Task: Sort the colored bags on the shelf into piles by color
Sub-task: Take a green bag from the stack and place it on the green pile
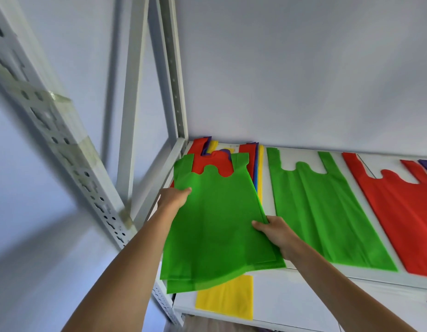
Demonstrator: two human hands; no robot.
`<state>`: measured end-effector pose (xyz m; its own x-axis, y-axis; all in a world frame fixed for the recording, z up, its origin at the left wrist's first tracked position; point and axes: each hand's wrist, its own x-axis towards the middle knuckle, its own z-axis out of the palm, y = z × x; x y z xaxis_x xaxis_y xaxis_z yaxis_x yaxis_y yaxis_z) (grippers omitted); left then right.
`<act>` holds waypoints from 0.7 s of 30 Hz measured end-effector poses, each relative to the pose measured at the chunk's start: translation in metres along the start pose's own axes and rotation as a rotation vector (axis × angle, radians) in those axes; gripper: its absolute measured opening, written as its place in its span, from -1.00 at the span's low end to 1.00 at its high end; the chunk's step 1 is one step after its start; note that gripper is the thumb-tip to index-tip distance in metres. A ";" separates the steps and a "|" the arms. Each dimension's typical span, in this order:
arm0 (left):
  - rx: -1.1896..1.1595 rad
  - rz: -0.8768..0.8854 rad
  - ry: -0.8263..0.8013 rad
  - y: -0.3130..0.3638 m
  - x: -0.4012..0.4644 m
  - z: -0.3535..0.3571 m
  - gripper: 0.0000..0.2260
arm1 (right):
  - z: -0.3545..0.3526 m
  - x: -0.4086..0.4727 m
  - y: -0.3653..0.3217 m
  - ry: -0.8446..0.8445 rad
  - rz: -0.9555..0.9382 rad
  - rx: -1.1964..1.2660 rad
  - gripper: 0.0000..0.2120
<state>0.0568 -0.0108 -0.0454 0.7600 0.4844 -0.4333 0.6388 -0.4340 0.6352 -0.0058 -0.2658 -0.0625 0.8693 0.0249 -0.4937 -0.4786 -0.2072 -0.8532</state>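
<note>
Both hands grip a green bag: the left hand holds its left edge, the right hand pinches its right edge. It hangs over the mixed stack at the left end of the shelf, beside a flat green bag and a red bag.

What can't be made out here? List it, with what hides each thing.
- Mixed stack, head view: the held green bag covers most of it, so its count is unknown.
- Red bag: cut off by the right edge.
- Left hand fingers: tucked behind the green bag.
- Yellow bag: top hidden by the green bag.
</note>
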 end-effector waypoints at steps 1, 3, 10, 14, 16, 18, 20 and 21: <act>-0.023 0.007 -0.013 -0.002 0.002 0.002 -0.35 | -0.001 0.000 0.001 0.013 -0.006 0.000 -0.90; -0.078 0.020 -0.058 -0.006 0.003 0.005 -0.52 | -0.004 0.001 0.002 0.038 -0.008 0.005 -0.81; -0.280 -0.041 -0.145 -0.008 0.004 0.009 -0.61 | -0.021 -0.002 0.002 -0.086 0.040 0.006 -0.87; -0.365 -0.038 -0.238 0.007 0.007 0.001 -0.64 | -0.042 -0.004 -0.006 -0.187 0.050 -0.009 -0.86; -0.402 0.012 -0.267 0.025 0.004 0.001 -0.68 | -0.057 -0.006 -0.015 -0.174 0.025 0.004 -0.83; -0.416 0.095 -0.269 0.048 0.000 0.005 -0.74 | -0.074 -0.007 -0.027 -0.198 0.008 0.031 -0.83; -0.439 0.201 -0.248 0.082 -0.007 0.011 -0.80 | -0.096 -0.007 -0.046 -0.219 -0.024 0.078 -0.85; -0.460 0.249 -0.242 0.103 -0.010 0.013 -0.83 | -0.111 -0.006 -0.058 -0.209 -0.052 0.094 -0.86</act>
<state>0.1165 -0.0704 0.0165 0.9214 0.1983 -0.3343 0.3600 -0.1111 0.9263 0.0310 -0.3621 0.0086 0.8534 0.2369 -0.4644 -0.4517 -0.1086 -0.8855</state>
